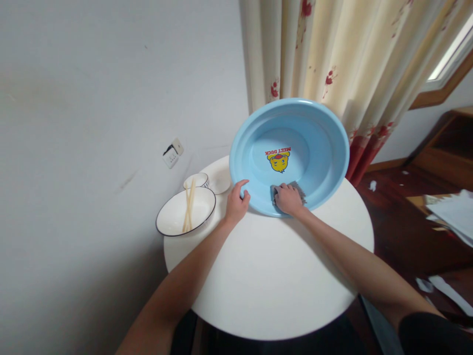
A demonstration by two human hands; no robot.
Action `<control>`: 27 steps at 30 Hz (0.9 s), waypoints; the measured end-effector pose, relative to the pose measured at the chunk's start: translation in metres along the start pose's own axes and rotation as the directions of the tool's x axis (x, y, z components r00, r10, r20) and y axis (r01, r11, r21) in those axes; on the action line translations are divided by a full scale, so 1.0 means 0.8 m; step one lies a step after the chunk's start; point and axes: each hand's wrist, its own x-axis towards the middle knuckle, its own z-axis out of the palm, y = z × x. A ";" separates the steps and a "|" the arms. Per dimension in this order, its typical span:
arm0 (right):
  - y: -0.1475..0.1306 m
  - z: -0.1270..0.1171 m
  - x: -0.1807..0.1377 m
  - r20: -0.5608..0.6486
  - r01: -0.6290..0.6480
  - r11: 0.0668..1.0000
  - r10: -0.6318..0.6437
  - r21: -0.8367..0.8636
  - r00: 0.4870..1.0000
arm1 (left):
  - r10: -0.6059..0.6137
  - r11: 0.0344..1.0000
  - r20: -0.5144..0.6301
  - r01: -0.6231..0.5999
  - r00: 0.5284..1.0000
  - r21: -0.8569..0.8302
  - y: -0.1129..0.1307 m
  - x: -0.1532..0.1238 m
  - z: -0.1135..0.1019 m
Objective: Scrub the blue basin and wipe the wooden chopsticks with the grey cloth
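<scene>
A light blue plastic basin [281,134] stands tilted on the table, its inside facing me, with a yellow duck print and red lettering on its bottom. At its lower left edge, my left hand [237,203] grips the rim, thumb and forefinger curled on the near side; the other fingers are mostly hidden. My right hand [288,198] is closed on a grey cloth [298,190] and presses it against the lower inside wall of the basin. Part of the cloth sticks out on either side of the fingers.
On the round white table [273,281], a large white bowl [172,214] with dark rim carries crossed chopsticks [189,207], overhanging the left edge. Behind it are a smaller bowl [195,181] and a white plate [219,178]. A wall and curtain [332,49] stand close behind; papers [453,212] lie right.
</scene>
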 end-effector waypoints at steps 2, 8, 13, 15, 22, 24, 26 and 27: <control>-0.006 0.000 0.000 -0.003 0.036 0.997 -0.036 0.062 0.999 | 0.001 1.000 -0.001 -0.001 1.000 0.001 -0.002 0.000 0.000; -0.024 0.003 -0.004 -0.116 0.281 0.899 -0.256 0.337 0.960 | 0.033 0.999 -0.017 -0.033 0.999 0.011 -0.005 0.002 0.002; -0.028 0.007 -0.006 -0.156 0.316 0.865 -0.276 0.390 0.948 | 0.040 0.999 -0.022 -0.040 0.999 0.015 -0.006 0.003 0.003; -0.027 0.008 -0.006 -0.154 0.318 0.868 -0.280 0.381 0.948 | 0.041 0.999 -0.026 -0.041 0.999 0.009 -0.006 0.003 0.003; -0.022 0.009 -0.002 -0.123 0.288 0.906 -0.262 0.312 0.957 | 0.030 1.000 -0.006 -0.030 1.000 -0.004 -0.003 0.003 0.001; -0.020 0.008 0.000 -0.104 0.265 0.921 -0.245 0.285 0.964 | 0.036 0.999 -0.010 -0.036 0.999 -0.005 -0.002 0.003 0.000; -0.016 0.006 0.002 -0.082 0.246 0.934 -0.232 0.258 0.969 | 0.033 0.999 -0.012 -0.033 0.999 0.003 0.000 0.003 -0.001; -0.014 0.005 0.003 -0.072 0.239 0.939 -0.229 0.245 0.971 | 0.025 1.000 -0.008 -0.025 1.000 0.009 0.000 0.003 -0.001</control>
